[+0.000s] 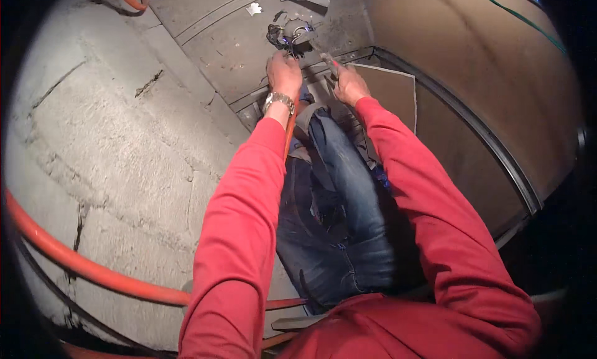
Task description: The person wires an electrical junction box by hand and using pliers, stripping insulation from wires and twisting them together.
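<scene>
My left hand (285, 75), with a metal-banded wristwatch (280, 101) behind it, reaches to a bundle of dark wires (278, 37) at the base of the far panel. Its fingers are closed at the near side of the bundle, pinching what look like wire ends. An orange conduit (291, 132) runs along under this wrist toward my legs. In my right hand (350, 85) is a slim hand tool (328, 60), greyish with a bit of red; its exact kind is unclear. The tool slants toward the wires.
A rough block wall (130, 135) fills the left side. Thick orange conduit (93, 269) curves across the lower left. To the right stand a brown panel (463, 60) and a curved metal rail (479, 123). A pale board (398, 95) leans beside my right forearm. My jeans-clad legs (348, 179) lie between my arms.
</scene>
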The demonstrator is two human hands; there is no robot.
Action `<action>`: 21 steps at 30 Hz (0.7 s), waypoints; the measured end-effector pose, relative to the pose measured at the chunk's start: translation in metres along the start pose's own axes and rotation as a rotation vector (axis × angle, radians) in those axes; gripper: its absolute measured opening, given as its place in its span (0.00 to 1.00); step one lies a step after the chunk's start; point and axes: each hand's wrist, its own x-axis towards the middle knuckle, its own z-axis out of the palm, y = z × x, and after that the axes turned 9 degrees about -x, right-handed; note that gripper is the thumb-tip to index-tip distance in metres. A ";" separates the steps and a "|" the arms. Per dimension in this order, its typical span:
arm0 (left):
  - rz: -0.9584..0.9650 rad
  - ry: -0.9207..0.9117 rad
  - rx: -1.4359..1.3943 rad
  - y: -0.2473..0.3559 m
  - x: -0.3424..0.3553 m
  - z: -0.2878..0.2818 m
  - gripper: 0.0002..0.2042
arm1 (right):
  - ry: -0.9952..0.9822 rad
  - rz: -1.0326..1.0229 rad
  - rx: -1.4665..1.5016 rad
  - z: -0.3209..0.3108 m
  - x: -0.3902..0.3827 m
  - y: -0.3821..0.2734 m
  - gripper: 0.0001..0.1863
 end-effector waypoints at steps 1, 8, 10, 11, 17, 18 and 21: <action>0.043 -0.027 0.031 -0.009 0.009 0.000 0.15 | -0.029 -0.002 -0.103 -0.002 -0.001 -0.006 0.31; 0.099 -0.145 0.041 -0.042 0.059 0.020 0.18 | -0.010 -0.026 -0.351 -0.019 0.009 -0.015 0.25; 0.067 -0.195 0.036 -0.043 0.062 0.032 0.18 | 0.002 -0.034 -0.412 -0.015 0.012 -0.002 0.24; 0.056 -0.224 0.016 -0.043 0.072 0.034 0.17 | 0.024 -0.064 -0.439 -0.018 0.020 0.001 0.23; 0.112 -0.180 0.020 -0.061 0.092 0.045 0.13 | 0.027 -0.074 -0.567 -0.009 0.042 0.006 0.18; 0.108 -0.172 0.012 -0.066 0.096 0.044 0.13 | 0.043 -0.077 -0.582 -0.008 0.046 0.006 0.18; 0.158 -0.199 -0.026 -0.074 0.098 0.048 0.12 | 0.044 -0.086 -0.613 0.001 0.056 0.014 0.17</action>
